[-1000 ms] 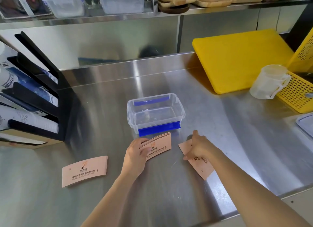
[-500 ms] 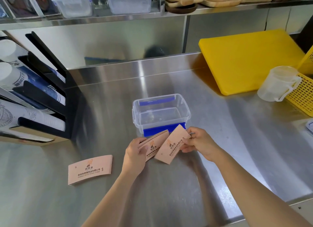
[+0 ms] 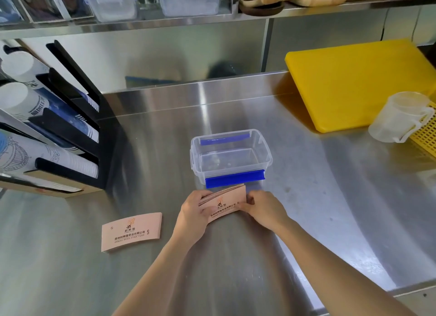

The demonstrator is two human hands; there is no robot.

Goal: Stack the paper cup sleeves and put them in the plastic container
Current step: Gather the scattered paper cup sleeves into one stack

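- Steel counter (image 3: 306,209): the work surface on which all the items rest.
- Left hand (image 3: 195,213): closed on the left end of a small stack of sleeves (image 3: 224,203), thumb on top, fingers beneath.
- Right hand (image 3: 264,209): grips the right end of the same stack, fingertips pinching its edge.
- Stack of sleeves: flat, pink, printed with dark lettering; several layered edges show at its upper left. It is held between both hands just in front of the container, outside it.
- Container (image 3: 231,157): clear plastic, rectangular, open at the top, with a blue clip (image 3: 234,180) on its near side and another on its far side. Nothing is visible inside.
- Loose sleeve (image 3: 132,230): lies flat on the counter to the left of the left hand, apart from it; thin edges beneath suggest more than one piece.
- Cup rack (image 3: 70,136): black, at far left, holding rows of paper cups on their sides.
- Cutting board (image 3: 354,84): yellow, leaning at the back right.
- Measuring jug (image 3: 401,117): translucent, beside a yellow basket (image 3: 427,136) at the right edge.
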